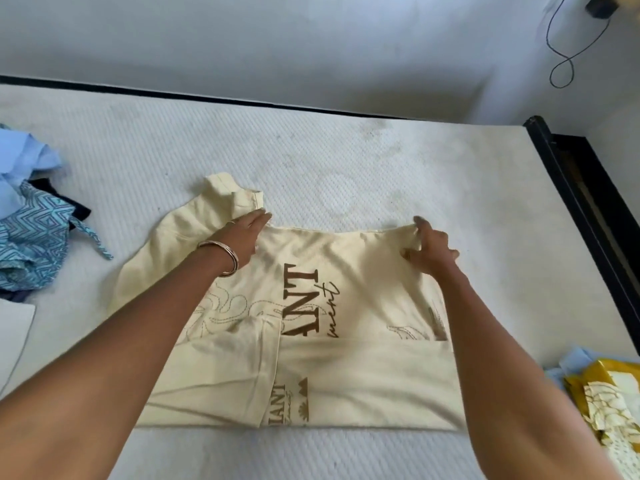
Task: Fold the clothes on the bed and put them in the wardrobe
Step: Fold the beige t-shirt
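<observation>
Cream-yellow cotton T-shirt [322, 306] with brown printing lies spread on the white quilted mattress of the bed [363, 161], partly folded: the near part is already turned up over the print in a band across the front edge, and one sleeve [228, 199] sticks out loose at the far left. The left hand [242, 237], a metal bangle [225, 258] on its wrist, lies with straight fingers pressing the far left corner of the body beside that sleeve. The right hand [429, 251] pinches the far right edge of the fabric between curled fingers and thumb, lifting it slightly.

To do this step well, I judge the far edge should be drawn taut between both hands so it lies straight, the loose sleeve tucked inward first, and the fold laid so its sides line up with the near band, then smoothed flat from the middle outward to clear the wrinkles.

Brown capitals on the chest, seen sideways, read "ANT" with script beneath ending in "ment"; the near flap shows "IANT". The rest is hidden by folds.

Further out, a heap of blue patterned and pale blue clothes [31, 216] waits at the left edge, and yellow-and-white folded garments [606, 403] sit at the right.
</observation>
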Action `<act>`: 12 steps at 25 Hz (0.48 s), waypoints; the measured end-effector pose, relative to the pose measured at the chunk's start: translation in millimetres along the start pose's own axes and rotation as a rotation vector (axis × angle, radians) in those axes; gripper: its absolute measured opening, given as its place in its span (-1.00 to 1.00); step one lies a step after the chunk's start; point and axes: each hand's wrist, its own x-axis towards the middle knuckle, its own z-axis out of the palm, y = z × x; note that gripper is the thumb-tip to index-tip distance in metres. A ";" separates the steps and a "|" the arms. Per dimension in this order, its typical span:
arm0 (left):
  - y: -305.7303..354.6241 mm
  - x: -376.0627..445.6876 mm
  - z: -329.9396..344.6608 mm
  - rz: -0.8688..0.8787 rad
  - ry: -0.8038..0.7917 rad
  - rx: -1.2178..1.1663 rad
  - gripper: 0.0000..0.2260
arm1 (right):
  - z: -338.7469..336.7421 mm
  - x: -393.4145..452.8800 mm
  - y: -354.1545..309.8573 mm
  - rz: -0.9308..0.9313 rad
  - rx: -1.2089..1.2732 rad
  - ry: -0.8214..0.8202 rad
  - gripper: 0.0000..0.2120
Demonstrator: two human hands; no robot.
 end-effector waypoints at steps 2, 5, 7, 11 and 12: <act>0.4 17.2 5.6 0.000 -0.047 -0.027 -0.35 | -4.5 14.6 4.7 -0.025 -0.088 -0.044 -0.56; 10.1 35.1 22.0 -0.080 -0.082 0.046 -0.39 | -17.4 29.4 14.0 -0.081 0.121 0.038 -0.72; 15.7 39.2 23.7 -0.161 -0.082 0.047 -0.43 | -31.1 36.4 25.2 -0.113 0.293 0.052 -0.77; 23.7 41.6 18.6 -0.271 -0.057 -0.013 -0.54 | -52.3 50.6 40.2 -0.086 0.066 0.003 -0.64; 26.0 41.1 16.6 -0.294 -0.053 -0.014 -0.55 | -52.3 53.0 40.6 -0.091 -0.008 0.032 -0.58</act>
